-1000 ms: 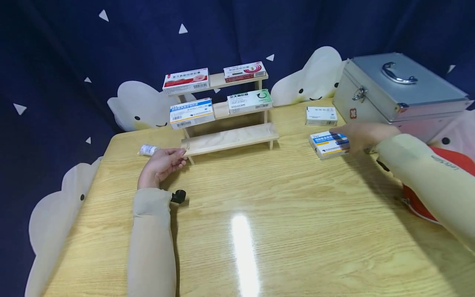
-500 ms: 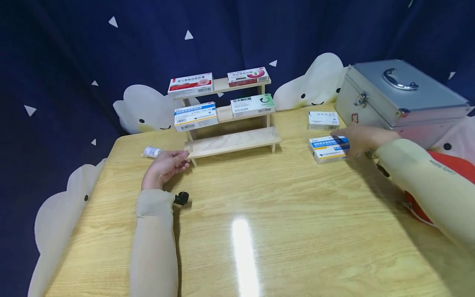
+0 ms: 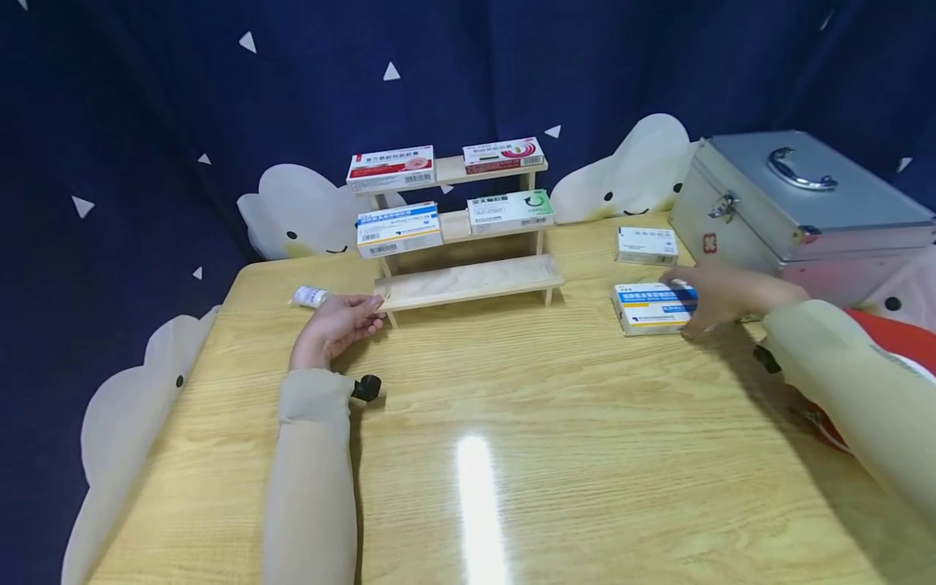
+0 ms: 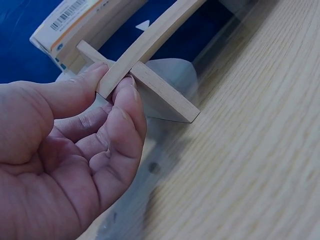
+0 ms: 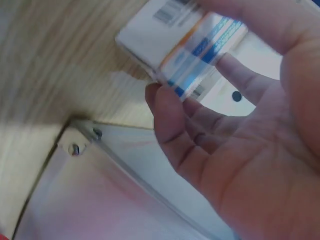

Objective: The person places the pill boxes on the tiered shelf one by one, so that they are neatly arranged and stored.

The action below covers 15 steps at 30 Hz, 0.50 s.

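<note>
My left hand [image 3: 339,327] pinches the left end of the lowest step [image 3: 468,281] of a wooden rack. In the left wrist view, thumb and fingers [image 4: 95,82] hold that step's end [image 4: 117,70] just beside its leg. At the right, my right hand [image 3: 720,296] grips the right end of a blue-and-white medicine box [image 3: 647,309] lying on the table, fingers at its far edge and thumb at its near edge. In the right wrist view, the box [image 5: 150,40] shows between thumb and fingers [image 5: 172,117]. Nothing lies on the lowest step.
Red [image 3: 391,168] and pink [image 3: 504,156] boxes sit on the top step, blue [image 3: 400,230] and green [image 3: 512,211] ones on the middle. A small white box [image 3: 647,245] lies behind the held one. A metal case [image 3: 812,203], red bag [image 3: 892,333] and small bottle [image 3: 310,296] are also there.
The head view has shifted slightly. The box at my right hand has turned and slid a little toward the near side, and more of its right end shows. My left hand stays on the rack.
</note>
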Each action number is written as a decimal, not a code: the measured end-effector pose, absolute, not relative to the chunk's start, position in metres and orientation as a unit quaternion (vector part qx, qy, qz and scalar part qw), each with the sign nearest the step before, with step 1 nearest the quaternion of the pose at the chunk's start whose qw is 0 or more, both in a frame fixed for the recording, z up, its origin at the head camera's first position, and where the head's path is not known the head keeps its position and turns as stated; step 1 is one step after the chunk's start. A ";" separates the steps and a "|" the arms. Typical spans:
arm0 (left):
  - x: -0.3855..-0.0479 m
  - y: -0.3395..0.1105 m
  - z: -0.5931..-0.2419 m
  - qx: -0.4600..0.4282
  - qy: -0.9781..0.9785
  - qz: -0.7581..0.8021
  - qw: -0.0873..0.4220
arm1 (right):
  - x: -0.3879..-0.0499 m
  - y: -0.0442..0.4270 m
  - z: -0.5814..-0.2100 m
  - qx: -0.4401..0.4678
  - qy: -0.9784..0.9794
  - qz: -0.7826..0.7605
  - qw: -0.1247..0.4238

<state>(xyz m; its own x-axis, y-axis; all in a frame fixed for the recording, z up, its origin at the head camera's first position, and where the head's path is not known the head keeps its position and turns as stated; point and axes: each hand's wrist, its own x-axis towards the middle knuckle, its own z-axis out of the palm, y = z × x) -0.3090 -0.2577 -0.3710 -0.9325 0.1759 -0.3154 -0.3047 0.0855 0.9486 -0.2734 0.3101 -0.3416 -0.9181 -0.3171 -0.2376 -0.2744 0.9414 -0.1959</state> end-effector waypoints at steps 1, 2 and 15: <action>-0.309 -0.257 -0.370 -0.047 0.716 0.673 0.178 | -0.271 0.309 -0.341 -0.150 0.976 -0.079 0.135; -0.309 -0.256 -0.370 -0.049 0.718 0.672 0.177 | -0.268 0.308 -0.340 -0.147 0.976 -0.085 0.137; -0.309 -0.256 -0.371 -0.060 0.723 0.665 0.178 | -0.245 0.214 -0.306 -0.196 0.971 -0.127 0.044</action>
<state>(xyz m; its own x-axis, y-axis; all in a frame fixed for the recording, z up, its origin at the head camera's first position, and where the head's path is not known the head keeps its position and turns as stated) -0.3092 -0.2560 -0.3706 -0.9295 0.1494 -0.3373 -0.3238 0.1078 0.9400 -0.2451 0.2137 -0.3062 -0.9192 -0.3922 -0.0357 -0.3698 0.8909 -0.2638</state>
